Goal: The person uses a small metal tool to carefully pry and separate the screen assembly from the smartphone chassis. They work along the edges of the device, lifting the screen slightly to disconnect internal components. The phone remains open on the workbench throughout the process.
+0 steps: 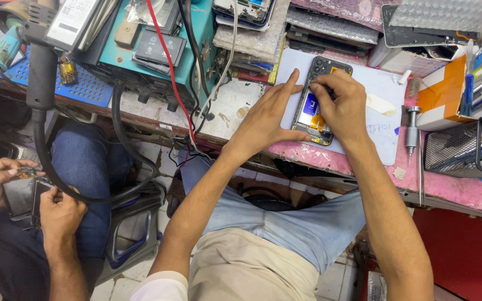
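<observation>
An opened smartphone (312,107) lies back-up on a pale mat (383,111), its black frame, blue and orange inner parts showing. My left hand (268,114) lies flat on the bench against the phone's left edge, fingers spread. My right hand (340,103) rests on the phone's upper right part, fingers curled with the fingertips pinched at the inner parts; whether they hold a small tool or part I cannot tell.
A screwdriver (412,131) lies right of the mat beside a wire mesh basket (458,150) of tools. Stacked phones and parts (263,28) crowd the back of the bench, with a teal device (157,44) and cables. At lower left another person's hands (57,214) hold a phone.
</observation>
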